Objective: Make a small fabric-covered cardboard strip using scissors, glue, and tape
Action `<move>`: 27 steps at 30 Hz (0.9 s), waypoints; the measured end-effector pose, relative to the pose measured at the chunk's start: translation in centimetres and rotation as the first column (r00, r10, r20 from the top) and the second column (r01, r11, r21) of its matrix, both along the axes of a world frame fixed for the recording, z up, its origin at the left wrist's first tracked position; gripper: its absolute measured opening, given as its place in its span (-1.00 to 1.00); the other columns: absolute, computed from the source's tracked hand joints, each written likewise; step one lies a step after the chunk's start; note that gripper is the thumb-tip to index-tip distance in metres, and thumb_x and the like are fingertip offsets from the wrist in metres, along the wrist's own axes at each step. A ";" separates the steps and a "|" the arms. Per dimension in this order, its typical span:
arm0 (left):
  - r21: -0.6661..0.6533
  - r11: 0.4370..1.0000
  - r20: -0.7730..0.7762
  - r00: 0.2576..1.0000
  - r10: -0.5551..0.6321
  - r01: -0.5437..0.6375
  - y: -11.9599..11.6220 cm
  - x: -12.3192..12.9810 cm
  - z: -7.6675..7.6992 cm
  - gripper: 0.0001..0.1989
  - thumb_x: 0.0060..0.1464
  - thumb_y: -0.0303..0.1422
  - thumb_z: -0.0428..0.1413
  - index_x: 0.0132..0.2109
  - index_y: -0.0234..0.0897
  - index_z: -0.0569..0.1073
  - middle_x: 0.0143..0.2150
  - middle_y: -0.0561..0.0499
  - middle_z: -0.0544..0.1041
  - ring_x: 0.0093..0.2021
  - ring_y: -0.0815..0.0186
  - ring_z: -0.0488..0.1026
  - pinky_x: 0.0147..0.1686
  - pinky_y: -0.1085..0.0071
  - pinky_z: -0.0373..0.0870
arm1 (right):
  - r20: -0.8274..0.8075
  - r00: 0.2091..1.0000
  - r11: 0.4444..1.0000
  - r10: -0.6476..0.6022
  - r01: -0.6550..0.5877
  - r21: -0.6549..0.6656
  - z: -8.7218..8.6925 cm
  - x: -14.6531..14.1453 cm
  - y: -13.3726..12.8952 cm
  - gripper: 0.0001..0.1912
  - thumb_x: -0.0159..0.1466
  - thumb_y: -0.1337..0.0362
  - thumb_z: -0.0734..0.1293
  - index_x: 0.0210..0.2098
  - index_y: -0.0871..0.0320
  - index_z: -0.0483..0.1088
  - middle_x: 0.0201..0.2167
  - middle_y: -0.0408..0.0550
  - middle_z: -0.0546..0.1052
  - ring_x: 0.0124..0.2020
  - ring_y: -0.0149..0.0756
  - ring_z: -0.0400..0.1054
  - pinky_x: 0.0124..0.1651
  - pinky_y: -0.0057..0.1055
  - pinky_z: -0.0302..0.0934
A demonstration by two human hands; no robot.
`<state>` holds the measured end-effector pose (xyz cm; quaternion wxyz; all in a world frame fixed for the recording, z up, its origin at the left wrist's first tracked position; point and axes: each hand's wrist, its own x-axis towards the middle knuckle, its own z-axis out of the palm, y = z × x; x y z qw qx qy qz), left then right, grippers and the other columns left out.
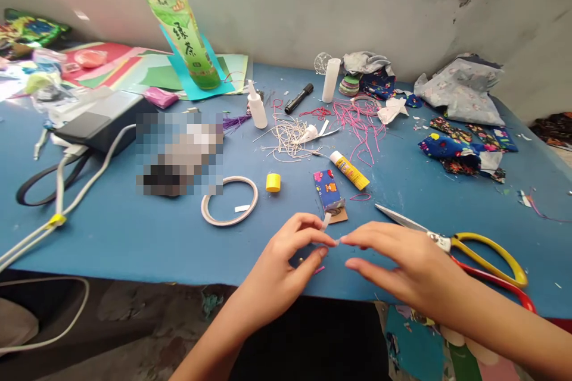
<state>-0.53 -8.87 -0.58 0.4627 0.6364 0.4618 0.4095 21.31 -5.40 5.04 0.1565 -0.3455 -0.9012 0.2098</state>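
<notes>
**Clutter spread over a blue-topped table (147, 244)**

By the front edge, the person's left hand (290, 256) curls its fingers while the right hand (402, 253) reaches toward it, fingers extended; their tips nearly meet, and whether anything is pinched there is unclear. A narrow white strip (326, 222) shows at the left hand's fingers, beside a small rectangular piece covered in blue bear-print fabric (329, 190). Around lie a yellow tube with a white end (352, 172), a short yellow cylinder (273, 183), a thin pale ring-shaped roll (223, 223) and metal scissors with yellow and red handles (440, 241). Farther back stands a green-labelled plastic bottle (183, 33).
</notes>
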 end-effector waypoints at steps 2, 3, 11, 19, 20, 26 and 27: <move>0.010 1.000 0.014 1.000 -0.001 0.001 0.0 0.0 0.1 -0.83 0.23 -0.44 0.06 -0.18 -0.15 0.55 -0.05 -0.08 0.43 0.01 0.25 0.48 -0.22 0.52 0.55 | -0.030 0.998 0.995 0.051 -0.054 -0.088 -0.2 -1.5 0.9 -0.82 0.35 0.30 0.27 -0.11 0.11 0.47 -0.19 -0.07 0.63 -0.18 -0.36 0.51 -0.10 -0.45 0.37; 0.020 1.000 0.008 1.000 0.005 -0.005 0.0 0.0 0.1 -0.82 0.22 -0.46 0.07 -0.20 -0.14 0.55 -0.06 -0.08 0.44 -0.01 0.26 0.49 -0.20 0.52 0.55 | -0.038 0.998 0.990 0.057 -0.061 -0.130 -0.2 -1.9 1.2 -0.84 0.34 0.32 0.27 -0.15 0.11 0.48 -0.24 -0.11 0.63 -0.23 -0.39 0.51 -0.13 -0.49 0.35; 0.241 0.959 -0.112 0.978 0.176 -0.145 0.1 0.8 -2.1 -0.77 0.15 -0.50 0.11 -0.08 -0.13 0.53 -0.08 -0.07 0.49 -0.11 0.27 0.55 -0.07 0.45 0.54 | 0.082 0.996 0.984 0.020 -0.005 -0.177 0.0 -1.5 3.0 -0.84 0.30 0.42 0.25 -0.24 0.05 0.42 -0.32 -0.22 0.58 -0.35 -0.46 0.46 -0.27 -0.58 0.30; 0.464 0.881 -0.493 0.799 0.345 -0.094 -0.5 2.1 -3.0 -0.64 0.22 -0.47 0.03 0.15 -0.28 0.41 0.09 -0.27 0.39 0.04 0.10 0.48 -0.07 0.29 0.59 | 0.240 0.965 0.938 0.103 -0.014 -0.345 -1.3 -1.4 6.8 -0.81 0.41 0.31 0.12 -0.24 0.06 0.35 -0.20 -0.14 0.50 -0.20 -0.37 0.40 -0.12 -0.41 0.24; 0.471 0.881 -0.529 0.783 0.328 -0.050 -0.5 2.0 -2.8 -0.62 0.22 -0.46 0.03 0.17 -0.30 0.41 0.09 -0.29 0.39 0.05 0.08 0.47 -0.07 0.27 0.59 | 0.254 0.962 0.938 0.103 -0.010 -0.346 -1.5 -1.6 6.9 -0.81 0.41 0.32 0.12 -0.25 0.07 0.34 -0.22 -0.14 0.49 -0.22 -0.36 0.39 -0.14 -0.41 0.23; 0.408 0.913 -0.640 0.723 0.261 0.031 -0.4 1.7 -1.9 -0.60 0.27 -0.44 -0.01 0.23 -0.34 0.37 0.11 -0.29 0.36 0.09 0.08 0.46 -0.04 0.21 0.60 | 0.295 0.945 0.964 0.139 -0.062 -0.258 -1.7 -2.7 7.2 -0.81 0.38 0.37 0.12 -0.34 0.12 0.30 -0.29 -0.10 0.46 -0.33 -0.35 0.35 -0.28 -0.42 0.20; 0.396 0.918 -0.646 0.719 0.255 0.030 -0.4 1.7 -1.8 -0.60 0.27 -0.44 -0.01 0.23 -0.33 0.36 0.12 -0.29 0.35 0.09 0.09 0.45 -0.03 0.22 0.59 | 0.294 0.945 0.968 0.140 -0.068 -0.242 -1.8 -2.7 7.1 -0.80 0.38 0.38 0.12 -0.34 0.13 0.30 -0.29 -0.10 0.45 -0.34 -0.35 0.35 -0.29 -0.42 0.20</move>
